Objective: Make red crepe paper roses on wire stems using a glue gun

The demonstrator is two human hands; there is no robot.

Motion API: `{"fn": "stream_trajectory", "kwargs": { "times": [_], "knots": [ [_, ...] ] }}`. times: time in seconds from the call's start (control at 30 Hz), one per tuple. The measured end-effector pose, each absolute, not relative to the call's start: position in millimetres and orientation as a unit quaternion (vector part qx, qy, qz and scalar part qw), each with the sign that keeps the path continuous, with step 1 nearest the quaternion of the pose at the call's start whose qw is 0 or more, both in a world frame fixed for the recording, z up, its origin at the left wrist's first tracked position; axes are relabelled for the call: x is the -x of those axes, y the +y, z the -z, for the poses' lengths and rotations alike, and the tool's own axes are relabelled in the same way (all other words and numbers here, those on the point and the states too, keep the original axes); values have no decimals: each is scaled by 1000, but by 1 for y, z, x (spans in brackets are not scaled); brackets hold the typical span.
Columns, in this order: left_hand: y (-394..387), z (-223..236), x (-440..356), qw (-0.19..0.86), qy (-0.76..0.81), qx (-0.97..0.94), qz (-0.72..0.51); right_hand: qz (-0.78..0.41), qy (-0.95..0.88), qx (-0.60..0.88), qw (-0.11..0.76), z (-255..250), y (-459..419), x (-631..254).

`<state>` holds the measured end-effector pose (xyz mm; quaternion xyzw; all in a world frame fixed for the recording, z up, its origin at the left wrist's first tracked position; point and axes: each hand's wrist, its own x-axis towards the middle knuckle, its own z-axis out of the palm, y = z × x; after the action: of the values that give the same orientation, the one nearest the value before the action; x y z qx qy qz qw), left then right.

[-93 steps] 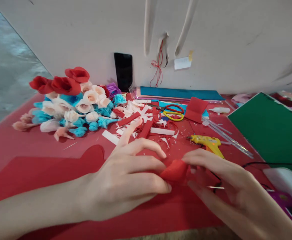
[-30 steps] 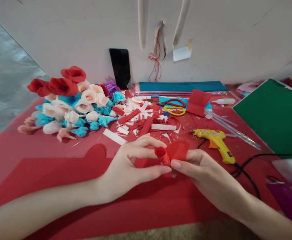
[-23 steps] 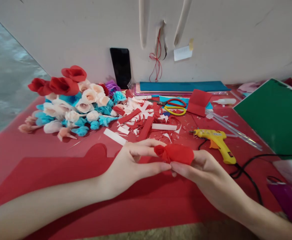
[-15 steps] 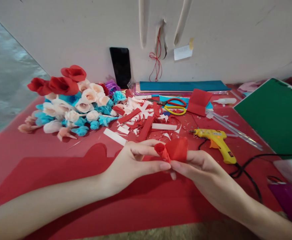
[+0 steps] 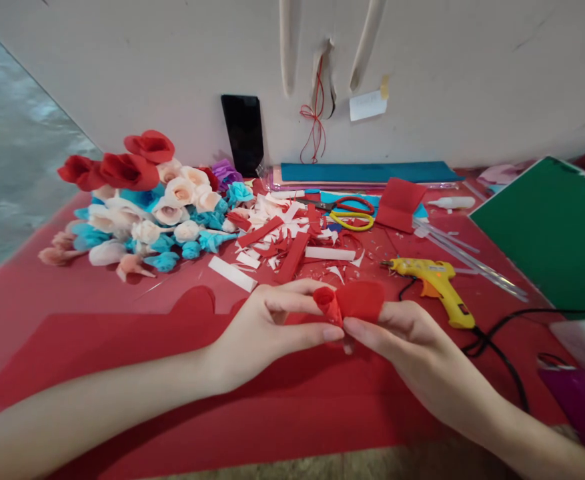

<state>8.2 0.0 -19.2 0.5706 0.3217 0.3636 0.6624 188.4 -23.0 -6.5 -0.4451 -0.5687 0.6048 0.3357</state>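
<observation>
A red paper flower (image 5: 327, 303), rolled into a small cone with a spiral top, is pinched at its base between the thumb and fingers of my left hand (image 5: 267, 327). A wider red petal (image 5: 362, 300) spreads out to its right. My right hand (image 5: 402, 333) grips that petal low down, with its thumb tip meeting the left thumb under the flower. Fingers behind the paper are partly hidden. Both hands are above a red paper sheet (image 5: 97, 353) with a rounded red petal shape (image 5: 192, 301) on it.
Finished paper flowers (image 5: 147, 213) are heaped at the left. Paper scraps (image 5: 292, 240) and scissors (image 5: 352, 217) lie in the middle. A yellow glue gun (image 5: 429, 277) with a black cord, clear glue sticks (image 5: 472, 263) and a green board (image 5: 547, 233) are at right. A phone (image 5: 243, 133) leans on the wall.
From about three seconds ago, the flower has turned so its rolled centre shows, and my right fingers have closed in on the petal. Lately the petal has only tilted back and forth slightly.
</observation>
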Motion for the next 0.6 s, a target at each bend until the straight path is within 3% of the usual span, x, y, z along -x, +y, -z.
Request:
{"fn": "stream_trajectory", "kwargs": {
  "times": [0.37, 0.6],
  "knots": [
    [-3, 20, -12, 664, 337, -530, -406, -294, -740, 446, 410, 4, -28, -181],
    [-2, 23, -12, 702, 310, -483, -421, -296, -751, 455, 377, 3, -32, -180]
  ]
}}
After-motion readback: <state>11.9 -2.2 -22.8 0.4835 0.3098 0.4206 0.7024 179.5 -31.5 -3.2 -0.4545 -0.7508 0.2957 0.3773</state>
